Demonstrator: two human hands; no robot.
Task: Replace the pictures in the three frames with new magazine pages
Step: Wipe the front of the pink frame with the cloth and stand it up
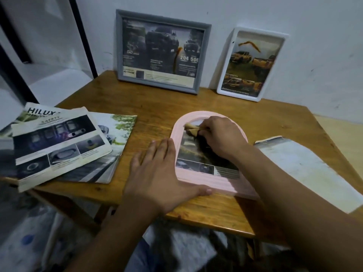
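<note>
- Pink frame (211, 182) lies flat on the table (157, 110), a page (193, 154) inside it.
- Left hand (157, 173) lies flat, fingers straight, against the frame's left edge.
- Right hand (220, 136) pinches a tan strip (191, 127) on the page.
- Grey frame (162, 52) and white frame (251, 64) lean on the wall; magazines (59, 142) lie left.

A wooden bench (157, 107) is filling the middle of the view, its far edge sitting against a white wall (294, 14). Dark metal bars (82, 36) of a rack are rising at the far left beside a pale shelf surface (57, 75). Patterned fabric (35, 238) is lying below the bench's near edge, blurred and hard to make out.
</note>
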